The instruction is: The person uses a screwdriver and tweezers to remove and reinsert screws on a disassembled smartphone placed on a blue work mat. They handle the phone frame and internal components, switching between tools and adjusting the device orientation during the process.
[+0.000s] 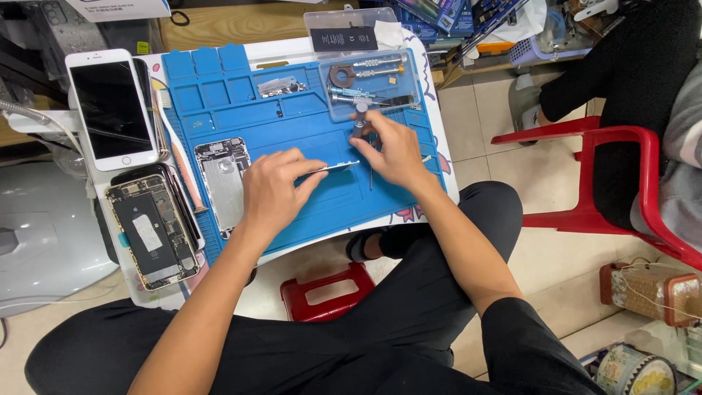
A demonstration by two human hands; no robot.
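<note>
Thin metal plate [338, 167] lay left-to-right between your hands.
Left hand [274, 192] pinched its left end; right hand [395, 150] gripped a screwdriver [360, 117] upright over its right end.

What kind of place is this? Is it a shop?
Probably a phone repair bench. A blue repair mat covers the small table, opened phones lie beside an intact white one, and the right hand holds a small screwdriver.

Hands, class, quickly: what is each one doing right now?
Left hand: closed, pinching a thin metal part on the blue mat.
Right hand: closed around a screwdriver.
</note>
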